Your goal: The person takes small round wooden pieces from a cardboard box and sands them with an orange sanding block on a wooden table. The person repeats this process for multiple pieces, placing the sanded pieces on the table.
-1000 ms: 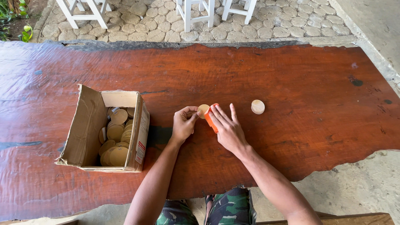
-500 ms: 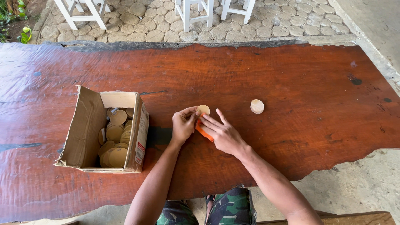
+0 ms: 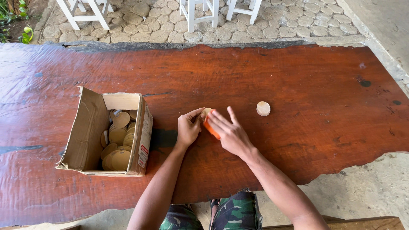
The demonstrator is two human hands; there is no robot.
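Reddish wooden surface [image 3: 298, 85]: left hand [image 3: 188, 127] pinches a tan disc [image 3: 206, 112]; right hand [image 3: 228, 133], fingers flat, mostly hides an orange block [image 3: 210, 129].

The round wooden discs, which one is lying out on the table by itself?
The pale disc right of the right hand, alone on the bare table. The rest sit in the cardboard box or between the hands.

Outdoor patio — cobblestones [image 3: 272, 21], slab table [image 3: 298, 76]

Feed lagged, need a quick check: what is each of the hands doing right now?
Left hand: fingers curled, pinching the small round wooden disc.
Right hand: fingers extended, pressing an orange block against that disc.
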